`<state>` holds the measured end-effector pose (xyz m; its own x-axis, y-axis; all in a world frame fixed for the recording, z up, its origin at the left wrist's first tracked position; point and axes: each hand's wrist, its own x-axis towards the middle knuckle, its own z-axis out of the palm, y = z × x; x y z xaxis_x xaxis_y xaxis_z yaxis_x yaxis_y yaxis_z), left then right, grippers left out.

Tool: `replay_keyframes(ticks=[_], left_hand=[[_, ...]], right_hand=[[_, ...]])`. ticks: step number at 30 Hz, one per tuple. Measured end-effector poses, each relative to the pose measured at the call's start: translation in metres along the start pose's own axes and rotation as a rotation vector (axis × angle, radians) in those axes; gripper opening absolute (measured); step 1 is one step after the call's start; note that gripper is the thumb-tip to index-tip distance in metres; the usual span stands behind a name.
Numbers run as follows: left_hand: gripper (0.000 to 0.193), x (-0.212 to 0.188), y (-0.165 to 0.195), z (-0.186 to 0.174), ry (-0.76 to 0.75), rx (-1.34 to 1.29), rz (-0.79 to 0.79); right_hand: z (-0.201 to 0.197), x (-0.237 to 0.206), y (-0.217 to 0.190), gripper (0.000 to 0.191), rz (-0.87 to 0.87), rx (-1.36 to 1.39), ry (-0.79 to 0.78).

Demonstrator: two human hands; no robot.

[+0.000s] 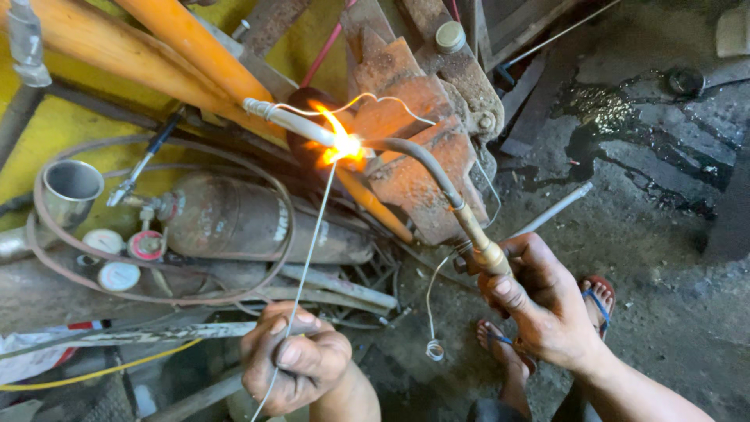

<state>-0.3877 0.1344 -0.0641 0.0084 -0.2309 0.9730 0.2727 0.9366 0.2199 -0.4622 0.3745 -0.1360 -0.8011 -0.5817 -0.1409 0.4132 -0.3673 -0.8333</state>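
From the head camera, the right hand is closed around the brass handle of a torch, whose curved neck rises up and away from that grip so the flame lands on a white pipe held in a rusty vise. The left hand is shut in a fist on a thin wire, gripped low, well back from the heat; the wire runs straight up from the fist and its tip meets the pipe at the flame. Above and left of that fist lie a gas cylinder with round gauges, ringed by a hose. Just beside the right wrist, sandalled feet stand on the wet floor.
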Motion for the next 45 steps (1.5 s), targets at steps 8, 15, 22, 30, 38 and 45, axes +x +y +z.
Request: replay_keyframes(ticks=[8,15,22,30,38,45], left_hand=[[0.034,-0.002,-0.004,-0.008,0.029,0.075,-0.028],[0.032,-0.006,-0.009,-0.020,0.010,0.082,-0.040],[0.026,0.007,-0.056,-0.020,-0.169,0.042,-0.740],[0.022,0.033,-0.133,0.036,-0.673,0.055,-0.580],[0.027,0.048,-0.151,0.078,-0.852,0.101,-0.590],[0.027,0.033,-0.156,0.052,-0.714,0.096,-0.619]], right_hand=[[0.001,0.001,-0.003,0.036,-0.004,-0.070,-0.004],[0.000,0.002,-0.001,0.036,-0.019,-0.063,0.001],[-0.011,-0.031,-0.022,0.023,-0.172,-0.206,0.358],[-0.009,-0.087,-0.054,0.020,-0.417,-0.213,0.469],[-0.006,-0.089,-0.052,0.018,-0.301,-0.219,0.516],[-0.012,-0.090,-0.033,0.023,-0.272,-0.237,0.429]])
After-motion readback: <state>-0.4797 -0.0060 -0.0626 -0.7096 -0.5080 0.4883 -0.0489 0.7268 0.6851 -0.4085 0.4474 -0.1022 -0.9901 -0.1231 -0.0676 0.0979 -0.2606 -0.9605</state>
